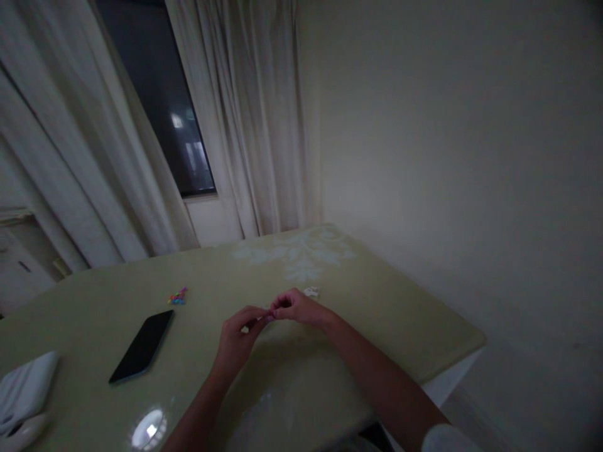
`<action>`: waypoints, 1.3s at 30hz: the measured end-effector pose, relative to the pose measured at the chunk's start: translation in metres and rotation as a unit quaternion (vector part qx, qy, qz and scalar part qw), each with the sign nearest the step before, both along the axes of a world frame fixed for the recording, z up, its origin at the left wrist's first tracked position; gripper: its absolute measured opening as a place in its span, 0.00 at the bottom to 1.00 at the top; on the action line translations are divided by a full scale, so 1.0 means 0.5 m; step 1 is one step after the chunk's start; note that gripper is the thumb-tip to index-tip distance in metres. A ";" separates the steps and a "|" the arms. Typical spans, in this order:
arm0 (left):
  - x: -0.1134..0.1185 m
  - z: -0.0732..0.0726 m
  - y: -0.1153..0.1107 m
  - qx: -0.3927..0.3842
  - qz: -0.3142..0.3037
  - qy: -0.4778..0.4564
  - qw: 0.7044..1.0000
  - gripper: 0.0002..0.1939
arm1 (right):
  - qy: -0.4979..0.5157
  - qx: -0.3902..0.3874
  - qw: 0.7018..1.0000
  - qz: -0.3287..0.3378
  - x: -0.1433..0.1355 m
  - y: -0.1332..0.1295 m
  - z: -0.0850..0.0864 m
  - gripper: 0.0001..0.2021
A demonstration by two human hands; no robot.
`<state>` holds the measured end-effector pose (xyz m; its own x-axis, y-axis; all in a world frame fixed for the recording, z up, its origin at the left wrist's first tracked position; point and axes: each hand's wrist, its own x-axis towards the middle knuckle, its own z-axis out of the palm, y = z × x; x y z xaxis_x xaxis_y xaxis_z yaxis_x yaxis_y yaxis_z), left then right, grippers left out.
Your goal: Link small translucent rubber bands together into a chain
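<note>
My left hand (pixel 239 334) and my right hand (pixel 298 307) meet above the table, thumb and fingers of each pinched closed with their tips touching or nearly so. Something tiny, perhaps pinkish, shows between the fingertips, too small and dim to name. Just behind my right hand lies a small whitish piece (pixel 311 292), partly hidden by that hand. Off to the left of my left hand sits a little cluster of brightly coloured bits (pixel 178 296) in pink, yellow, green and blue.
A black phone or tablet (pixel 144 346) lies flat on the green-covered table (pixel 202 270). At the left edge are a white ribbed object (pixel 29 384) and a rounded pale one (pixel 26 432). Curtains (pixel 254 125) hang behind; a wall (pixel 447 157) borders the right.
</note>
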<state>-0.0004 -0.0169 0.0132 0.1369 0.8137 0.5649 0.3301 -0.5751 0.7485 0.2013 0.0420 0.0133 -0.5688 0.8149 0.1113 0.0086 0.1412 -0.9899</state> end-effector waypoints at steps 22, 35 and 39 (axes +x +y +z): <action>0.002 -0.004 -0.006 -0.074 0.099 0.022 0.992 0.17 | 0.037 0.024 0.998 -0.048 -0.012 -0.011 0.012 0.19; -0.004 -0.002 0.003 -0.085 0.095 -0.005 0.992 0.17 | 0.053 0.111 0.986 -0.117 -0.031 -0.011 -0.006 0.25; 0.000 0.004 -0.001 -0.082 0.111 -0.001 0.990 0.17 | 0.019 0.152 0.979 -0.133 -0.033 -0.017 -0.007 0.23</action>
<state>-0.0003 -0.0175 0.0152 -0.0567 0.9045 0.4227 0.4341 -0.3590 0.8263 0.1849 0.0335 0.0096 -0.3323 0.8592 0.3890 0.0489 0.4276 -0.9027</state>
